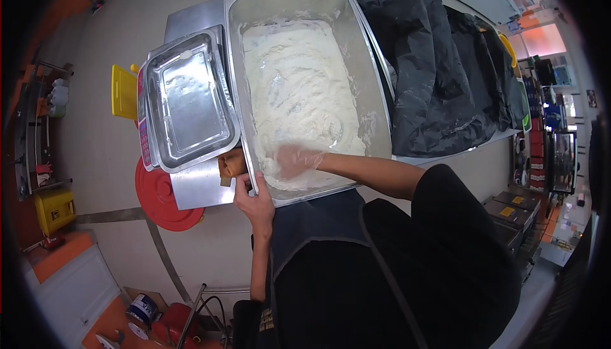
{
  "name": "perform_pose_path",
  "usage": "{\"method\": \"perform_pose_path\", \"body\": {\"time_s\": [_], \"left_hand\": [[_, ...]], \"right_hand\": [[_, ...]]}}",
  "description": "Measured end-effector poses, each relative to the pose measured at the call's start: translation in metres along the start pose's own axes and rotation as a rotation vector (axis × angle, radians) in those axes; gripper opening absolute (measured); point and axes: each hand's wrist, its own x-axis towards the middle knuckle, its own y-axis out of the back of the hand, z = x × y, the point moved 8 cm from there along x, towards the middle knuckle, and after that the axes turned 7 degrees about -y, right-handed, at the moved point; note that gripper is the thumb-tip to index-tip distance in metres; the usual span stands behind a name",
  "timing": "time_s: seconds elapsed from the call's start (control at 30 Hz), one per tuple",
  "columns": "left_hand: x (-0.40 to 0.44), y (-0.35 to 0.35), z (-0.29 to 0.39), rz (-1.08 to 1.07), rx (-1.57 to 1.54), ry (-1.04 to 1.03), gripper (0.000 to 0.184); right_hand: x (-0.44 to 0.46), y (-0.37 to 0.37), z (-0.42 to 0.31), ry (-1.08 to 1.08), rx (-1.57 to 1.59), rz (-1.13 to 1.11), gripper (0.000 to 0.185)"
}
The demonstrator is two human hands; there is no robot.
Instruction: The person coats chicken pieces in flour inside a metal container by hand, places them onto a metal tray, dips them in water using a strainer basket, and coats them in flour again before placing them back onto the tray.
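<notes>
A deep rectangular metal tub point(371, 75) holds a thick bed of white, flour-like powder point(296, 82), ridged and uneven on top. My right hand point(298, 160) is down at the powder in the near part of the tub. It looks covered by a thin clear glove, and motion smears its fingers. At the near left corner, my left hand point(256, 204) grips the tub's rim, fingers on the outer side. A brown crumpled item point(232, 163) lies just beyond those fingers, beside the tub wall.
Left of the tub, a shallow metal tray point(191, 101) rests on a metal table point(202, 191). A red round lid point(162, 196) is lower down at the left. Black plastic sheeting point(423, 62) covers containers on the right. Yellow bins and shelves stand further off.
</notes>
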Motion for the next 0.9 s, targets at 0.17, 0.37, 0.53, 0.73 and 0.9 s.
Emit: {"method": "perform_pose_path", "body": {"time_s": [0.17,0.37,0.53,0.73,0.9], "left_hand": [[-0.001,0.000,-0.001,-0.014,0.003,0.012,0.017],[-0.001,0.000,-0.001,-0.008,0.007,0.033,0.016],[-0.002,-0.001,-0.002,-0.011,-0.019,0.027,0.017],[-0.003,-0.002,0.000,-0.018,-0.022,0.008,0.017],[-0.001,-0.002,0.001,-0.007,-0.042,-0.006,0.018]], "right_hand": [[-0.038,0.018,0.024,0.027,0.505,-0.289,0.048],[-0.079,0.101,0.129,-0.514,0.092,0.233,0.057],[-0.108,0.047,0.117,-0.764,-0.158,0.268,0.073],[-0.068,-0.012,0.058,-0.283,-0.067,-0.097,0.070],[-0.019,0.004,0.024,-0.081,0.151,-0.100,0.043]]}}
